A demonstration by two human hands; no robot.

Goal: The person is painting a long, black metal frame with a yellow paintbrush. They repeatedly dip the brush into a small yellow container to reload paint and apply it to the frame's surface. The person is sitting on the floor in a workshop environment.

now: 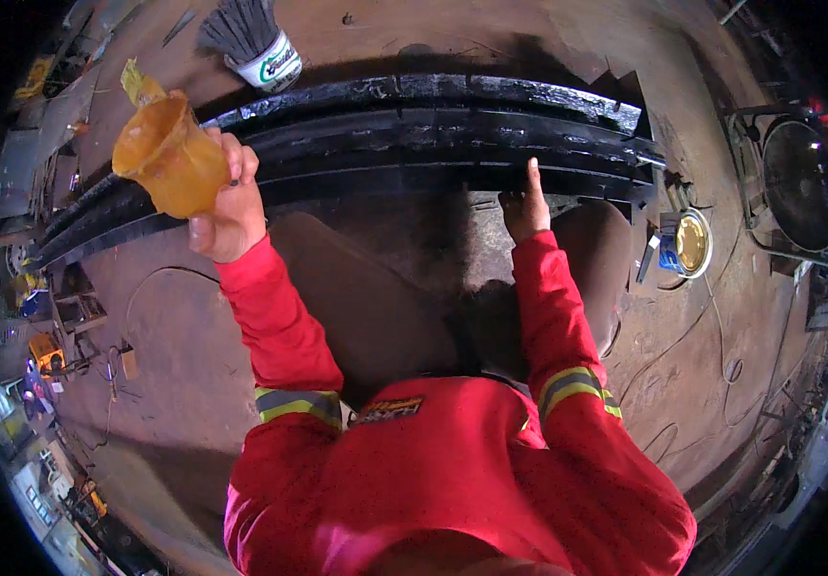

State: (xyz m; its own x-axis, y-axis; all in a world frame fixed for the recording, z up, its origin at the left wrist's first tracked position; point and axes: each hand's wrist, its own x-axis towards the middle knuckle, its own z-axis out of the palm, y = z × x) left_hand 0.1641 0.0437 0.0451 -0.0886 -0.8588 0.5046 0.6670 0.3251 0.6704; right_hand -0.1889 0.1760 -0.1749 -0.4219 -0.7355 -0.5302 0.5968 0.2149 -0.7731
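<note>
Raised at the left, my left hand (232,206) is closed round an amber-yellow hollow cup-shaped thing (172,158). Its flared mouth faces up and left, and a paler strip sticks out behind the rim. Whether it is plastic or leather I cannot make out. My right hand (527,206) is by my right knee, at the near edge of long glossy black metal beams (414,139). One finger points straight out over the beams; the others are in shadow, and nothing shows in the hand. The beams lie side by side across the floor in front of my knees.
Beyond the beams stands a white bucket (278,65) of dark strips. At right are an open blue can (690,242) with a golden inside, a cable (721,326) and a large dark round disc (804,182) in a frame. Assorted gear lines the left side, including an orange-yellow case (47,353).
</note>
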